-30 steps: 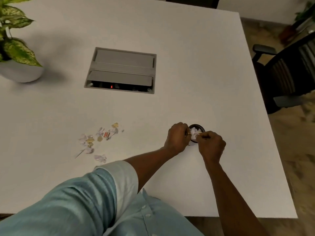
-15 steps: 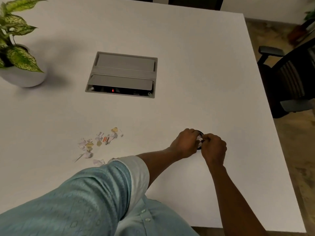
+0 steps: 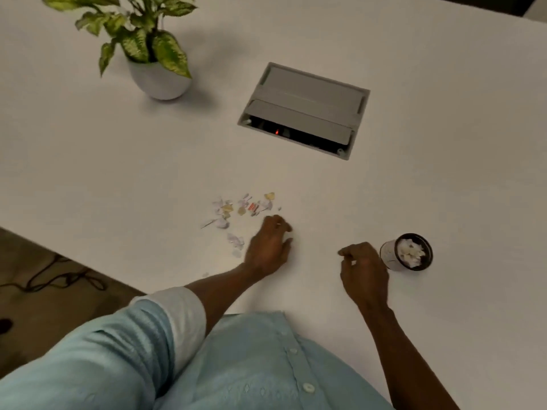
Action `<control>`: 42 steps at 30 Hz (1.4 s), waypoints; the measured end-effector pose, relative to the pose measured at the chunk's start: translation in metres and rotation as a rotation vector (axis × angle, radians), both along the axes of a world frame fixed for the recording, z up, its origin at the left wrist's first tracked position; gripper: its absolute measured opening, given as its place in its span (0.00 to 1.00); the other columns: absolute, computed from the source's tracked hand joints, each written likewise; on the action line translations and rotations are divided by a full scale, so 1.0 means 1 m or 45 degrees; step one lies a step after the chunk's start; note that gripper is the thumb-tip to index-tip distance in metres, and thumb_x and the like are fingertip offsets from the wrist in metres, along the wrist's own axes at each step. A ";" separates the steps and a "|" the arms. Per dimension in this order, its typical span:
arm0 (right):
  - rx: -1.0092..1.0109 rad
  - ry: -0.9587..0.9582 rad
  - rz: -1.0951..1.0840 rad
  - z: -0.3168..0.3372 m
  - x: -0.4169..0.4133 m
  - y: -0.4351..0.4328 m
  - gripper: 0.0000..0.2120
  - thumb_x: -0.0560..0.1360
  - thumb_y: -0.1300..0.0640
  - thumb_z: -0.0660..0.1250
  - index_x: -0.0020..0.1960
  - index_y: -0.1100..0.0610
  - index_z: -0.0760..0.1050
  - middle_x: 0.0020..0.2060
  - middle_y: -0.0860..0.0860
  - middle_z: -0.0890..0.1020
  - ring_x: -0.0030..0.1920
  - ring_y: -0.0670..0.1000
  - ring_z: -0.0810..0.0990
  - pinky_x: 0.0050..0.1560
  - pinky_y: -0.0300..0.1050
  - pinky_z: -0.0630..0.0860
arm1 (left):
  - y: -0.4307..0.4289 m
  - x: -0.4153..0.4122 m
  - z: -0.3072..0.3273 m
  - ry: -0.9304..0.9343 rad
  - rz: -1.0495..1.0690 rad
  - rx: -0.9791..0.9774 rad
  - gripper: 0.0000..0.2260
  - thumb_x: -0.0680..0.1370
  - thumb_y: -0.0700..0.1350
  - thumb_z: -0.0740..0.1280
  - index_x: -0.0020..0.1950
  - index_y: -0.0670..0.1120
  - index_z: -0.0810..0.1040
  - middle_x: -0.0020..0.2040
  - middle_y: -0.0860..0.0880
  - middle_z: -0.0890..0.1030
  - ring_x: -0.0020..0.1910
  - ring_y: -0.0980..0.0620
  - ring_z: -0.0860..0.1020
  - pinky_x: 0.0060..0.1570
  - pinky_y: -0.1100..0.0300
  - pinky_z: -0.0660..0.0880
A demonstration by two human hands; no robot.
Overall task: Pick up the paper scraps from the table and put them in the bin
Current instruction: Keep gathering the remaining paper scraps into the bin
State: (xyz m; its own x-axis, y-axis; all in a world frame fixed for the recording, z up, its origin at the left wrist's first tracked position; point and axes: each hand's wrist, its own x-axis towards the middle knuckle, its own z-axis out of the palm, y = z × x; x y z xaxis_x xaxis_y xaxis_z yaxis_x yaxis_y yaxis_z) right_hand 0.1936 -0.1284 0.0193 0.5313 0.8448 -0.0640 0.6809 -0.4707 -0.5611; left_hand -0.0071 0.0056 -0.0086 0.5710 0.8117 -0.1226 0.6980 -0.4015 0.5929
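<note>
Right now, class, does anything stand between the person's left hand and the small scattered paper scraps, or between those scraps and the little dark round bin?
Nothing visible does. The left hand lies beside the small scattered paper scraps. Bare white table runs to the little dark round bin; only the right hand hangs near the bin.

The left hand (image 3: 269, 247) is stretched forward toward twelve o'clock, palm down, with the fingers loosely curled and the thumb spread to the right; nothing is seen held in it. The forearm is bare below a rolled sleeve (image 3: 174, 315). The right hand (image 3: 364, 270) is held at three o'clock of the left, well apart, knuckles up, fingers bent inward in a loose, empty curl.
</note>
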 end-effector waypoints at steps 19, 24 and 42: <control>-0.511 -0.023 0.622 -0.050 -0.146 0.056 0.10 0.78 0.54 0.65 0.59 0.48 0.77 0.52 0.47 0.80 0.53 0.51 0.81 0.50 0.48 0.79 | -0.007 -0.229 -0.041 0.596 0.205 -0.225 0.36 0.87 0.56 0.57 0.85 0.43 0.41 0.85 0.43 0.35 0.85 0.45 0.36 0.84 0.47 0.46; -0.552 0.033 0.815 -0.067 -0.191 0.058 0.15 0.78 0.50 0.69 0.64 0.49 0.74 0.56 0.48 0.78 0.55 0.51 0.80 0.53 0.47 0.79 | 0.001 -0.251 -0.047 0.612 0.049 -0.249 0.36 0.88 0.53 0.57 0.84 0.46 0.34 0.83 0.45 0.29 0.83 0.46 0.32 0.84 0.48 0.43; -0.436 -0.218 1.082 -0.073 -0.286 0.089 0.09 0.79 0.66 0.62 0.57 0.61 0.77 0.54 0.57 0.78 0.53 0.56 0.76 0.44 0.48 0.74 | 0.007 -0.260 -0.062 0.696 -0.033 -0.295 0.40 0.87 0.55 0.58 0.82 0.47 0.28 0.81 0.45 0.25 0.82 0.45 0.28 0.84 0.44 0.40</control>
